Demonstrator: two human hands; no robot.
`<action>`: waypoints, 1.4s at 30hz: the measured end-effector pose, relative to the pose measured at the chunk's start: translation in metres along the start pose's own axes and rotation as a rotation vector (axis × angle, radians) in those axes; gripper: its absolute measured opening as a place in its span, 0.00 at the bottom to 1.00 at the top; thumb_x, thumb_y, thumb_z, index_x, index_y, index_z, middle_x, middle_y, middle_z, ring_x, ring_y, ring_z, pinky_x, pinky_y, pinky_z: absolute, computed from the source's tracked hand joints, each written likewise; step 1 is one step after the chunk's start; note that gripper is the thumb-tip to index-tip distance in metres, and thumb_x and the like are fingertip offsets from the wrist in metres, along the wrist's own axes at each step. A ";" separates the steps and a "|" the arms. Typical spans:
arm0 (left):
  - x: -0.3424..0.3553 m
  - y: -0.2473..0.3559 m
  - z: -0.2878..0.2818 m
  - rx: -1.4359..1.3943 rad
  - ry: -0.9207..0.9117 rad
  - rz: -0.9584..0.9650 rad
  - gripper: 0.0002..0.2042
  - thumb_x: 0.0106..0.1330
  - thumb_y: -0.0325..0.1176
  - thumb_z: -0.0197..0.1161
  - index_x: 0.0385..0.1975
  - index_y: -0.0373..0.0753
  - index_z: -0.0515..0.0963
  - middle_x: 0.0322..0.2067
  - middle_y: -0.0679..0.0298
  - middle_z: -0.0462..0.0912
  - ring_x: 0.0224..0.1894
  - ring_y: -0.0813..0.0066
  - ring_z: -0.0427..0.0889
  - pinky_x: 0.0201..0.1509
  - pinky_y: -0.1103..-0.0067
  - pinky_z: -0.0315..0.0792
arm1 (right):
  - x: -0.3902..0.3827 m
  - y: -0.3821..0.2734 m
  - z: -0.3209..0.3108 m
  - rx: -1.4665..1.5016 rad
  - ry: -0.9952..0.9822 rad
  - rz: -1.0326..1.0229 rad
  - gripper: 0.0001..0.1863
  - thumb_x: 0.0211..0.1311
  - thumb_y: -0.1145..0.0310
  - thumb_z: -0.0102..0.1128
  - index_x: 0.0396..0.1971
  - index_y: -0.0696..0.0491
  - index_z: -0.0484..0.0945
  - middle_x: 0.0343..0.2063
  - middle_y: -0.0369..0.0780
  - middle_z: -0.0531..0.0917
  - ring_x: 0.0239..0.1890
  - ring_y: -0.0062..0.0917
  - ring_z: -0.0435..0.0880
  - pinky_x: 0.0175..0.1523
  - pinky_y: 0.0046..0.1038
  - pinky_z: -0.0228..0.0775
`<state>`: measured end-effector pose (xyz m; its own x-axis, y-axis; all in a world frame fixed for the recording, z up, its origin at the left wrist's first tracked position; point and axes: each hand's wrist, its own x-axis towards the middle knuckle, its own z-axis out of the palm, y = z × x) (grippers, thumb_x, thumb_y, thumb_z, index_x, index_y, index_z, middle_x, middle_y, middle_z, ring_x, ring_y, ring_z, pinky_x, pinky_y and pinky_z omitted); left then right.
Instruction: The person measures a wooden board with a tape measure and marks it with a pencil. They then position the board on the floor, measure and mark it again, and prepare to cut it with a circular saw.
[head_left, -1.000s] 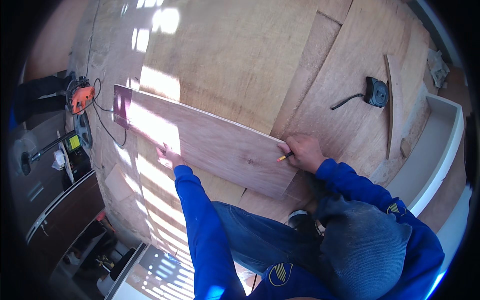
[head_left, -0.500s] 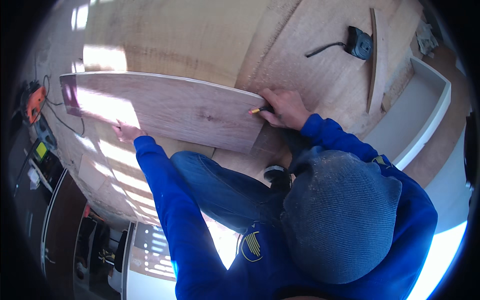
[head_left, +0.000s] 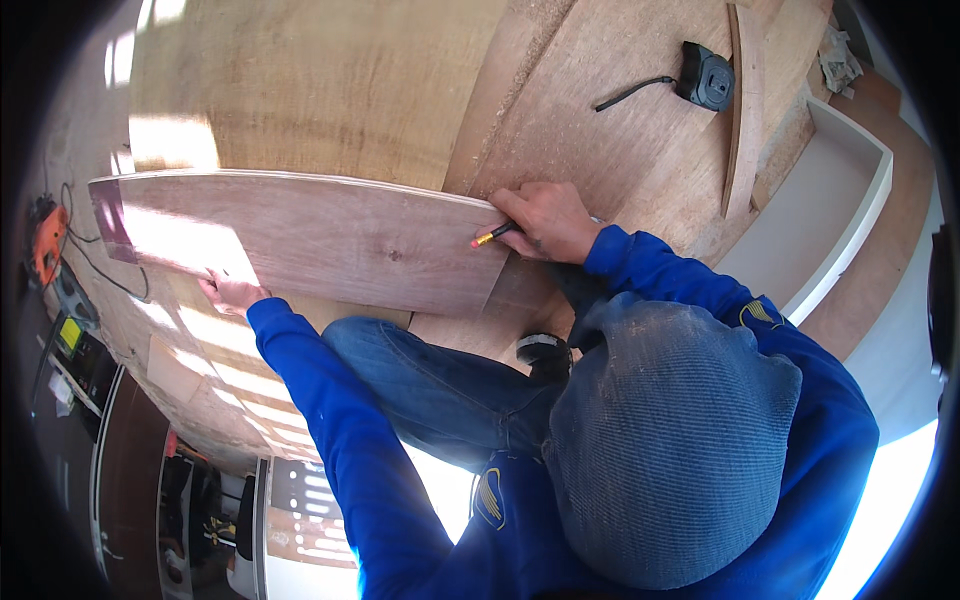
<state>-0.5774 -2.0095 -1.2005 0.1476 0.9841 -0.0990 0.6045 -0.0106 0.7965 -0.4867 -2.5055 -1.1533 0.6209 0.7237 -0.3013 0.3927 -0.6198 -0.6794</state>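
Far right: tape measure (head_left: pixel 706 80) beside wooden strip (head_left: pixel 742 115) | with left hand (head_left: pixel 235 292), narrowly grips plywood board (head_left: pixel 330 230) | with right hand (head_left: pixel 550 222), clasps pencil (head_left: pixel 496 234) and board's right end

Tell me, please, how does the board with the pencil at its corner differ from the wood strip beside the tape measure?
The board is wide; the strip is narrow. The board is held, while the strip lies untouched. The board has a bright sunlit patch; the strip has none. Both are long and wooden.
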 end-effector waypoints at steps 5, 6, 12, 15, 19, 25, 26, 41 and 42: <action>-0.004 0.003 0.000 -0.097 -0.037 -0.020 0.13 0.79 0.39 0.60 0.49 0.35 0.80 0.43 0.60 0.82 0.42 0.69 0.77 0.47 0.67 0.76 | 0.000 0.000 0.002 0.021 0.015 0.041 0.19 0.58 0.55 0.73 0.39 0.49 0.75 0.26 0.43 0.83 0.31 0.43 0.86 0.32 0.47 0.75; -0.005 0.005 0.000 -0.072 -0.029 -0.005 0.14 0.78 0.39 0.60 0.50 0.35 0.80 0.44 0.60 0.82 0.43 0.69 0.78 0.47 0.67 0.76 | 0.000 0.000 0.002 0.056 0.041 0.041 0.19 0.58 0.55 0.73 0.40 0.49 0.75 0.26 0.43 0.83 0.31 0.43 0.86 0.32 0.47 0.75; -0.009 0.011 0.004 -0.068 0.002 -0.008 0.16 0.78 0.39 0.60 0.56 0.35 0.80 0.48 0.58 0.83 0.45 0.67 0.80 0.48 0.67 0.78 | 0.002 0.002 0.002 0.040 -0.039 0.052 0.19 0.58 0.56 0.73 0.41 0.49 0.75 0.26 0.42 0.84 0.32 0.43 0.87 0.32 0.46 0.74; -0.007 0.007 0.005 -0.132 0.015 -0.049 0.16 0.79 0.39 0.60 0.56 0.35 0.80 0.48 0.58 0.83 0.45 0.67 0.81 0.48 0.68 0.78 | 0.002 0.002 0.002 0.046 -0.020 0.061 0.19 0.58 0.56 0.72 0.41 0.49 0.75 0.26 0.42 0.84 0.32 0.43 0.87 0.33 0.46 0.75; 0.002 -0.002 -0.001 0.089 -0.023 0.077 0.14 0.79 0.38 0.58 0.53 0.34 0.80 0.45 0.59 0.83 0.44 0.68 0.80 0.47 0.68 0.77 | 0.002 0.000 0.001 0.068 -0.013 0.072 0.18 0.59 0.57 0.71 0.41 0.49 0.75 0.27 0.43 0.84 0.33 0.44 0.87 0.33 0.46 0.75; 0.010 -0.016 -0.004 -0.085 -0.038 0.084 0.13 0.79 0.36 0.56 0.51 0.34 0.81 0.44 0.59 0.83 0.42 0.69 0.79 0.47 0.69 0.76 | 0.004 -0.003 -0.005 0.091 -0.038 0.074 0.18 0.59 0.60 0.71 0.44 0.49 0.75 0.28 0.42 0.85 0.35 0.44 0.86 0.35 0.46 0.75; 0.011 -0.017 -0.004 -0.102 -0.041 0.058 0.14 0.79 0.36 0.56 0.52 0.33 0.81 0.44 0.58 0.84 0.43 0.68 0.80 0.47 0.69 0.77 | 0.004 -0.003 -0.006 0.097 -0.034 0.078 0.18 0.59 0.60 0.71 0.44 0.49 0.76 0.28 0.42 0.85 0.35 0.44 0.86 0.35 0.46 0.75; 0.015 -0.022 -0.002 -0.150 -0.067 0.118 0.16 0.79 0.33 0.60 0.60 0.31 0.79 0.51 0.61 0.82 0.49 0.71 0.79 0.54 0.72 0.78 | 0.004 -0.008 -0.010 0.078 0.021 0.044 0.21 0.52 0.64 0.76 0.45 0.49 0.77 0.28 0.43 0.84 0.33 0.45 0.86 0.34 0.46 0.75; 0.016 -0.024 -0.002 -0.171 -0.051 0.105 0.18 0.79 0.33 0.60 0.62 0.31 0.77 0.53 0.60 0.81 0.50 0.70 0.79 0.55 0.72 0.78 | 0.004 -0.008 -0.011 0.082 0.018 0.048 0.21 0.52 0.65 0.76 0.45 0.49 0.77 0.28 0.43 0.84 0.33 0.45 0.86 0.34 0.46 0.75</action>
<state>-0.5906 -1.9928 -1.2201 0.2449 0.9689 -0.0370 0.4429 -0.0778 0.8932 -0.4803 -2.5007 -1.1418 0.6504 0.6874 -0.3233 0.3057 -0.6265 -0.7170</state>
